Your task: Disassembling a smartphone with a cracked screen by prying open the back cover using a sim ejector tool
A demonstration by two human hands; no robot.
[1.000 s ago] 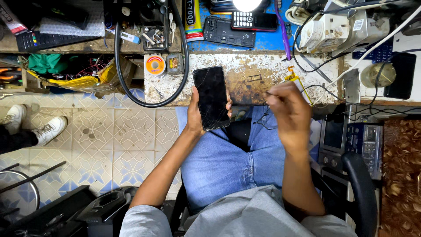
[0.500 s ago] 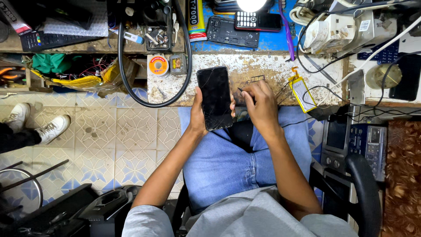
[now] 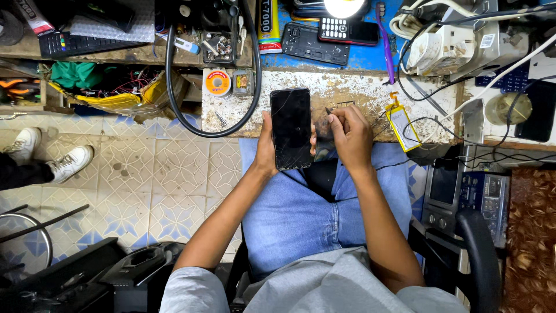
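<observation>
My left hand (image 3: 267, 148) grips a black smartphone (image 3: 291, 127) with a cracked screen, held upright above my lap in front of the workbench edge. My right hand (image 3: 350, 134) is just to the right of the phone with its fingers pinched on a thin metal tool (image 3: 329, 111) whose tip points up by the phone's right edge. A flat yellow-edged phone battery (image 3: 402, 127) lies on the worn white bench top (image 3: 359, 93) to the right of that hand.
A thick black hose (image 3: 174, 93) loops down at the left. A solder spool (image 3: 218, 83), a keypad phone (image 3: 347, 30), a phone back frame (image 3: 315, 43) and a lamp (image 3: 346, 7) sit on the bench. Another person's white shoes (image 3: 52, 156) rest on the tiled floor.
My right hand has moved left from the battery side of the bench to the phone's right edge. The phone has stayed in my left hand, nearly still.
</observation>
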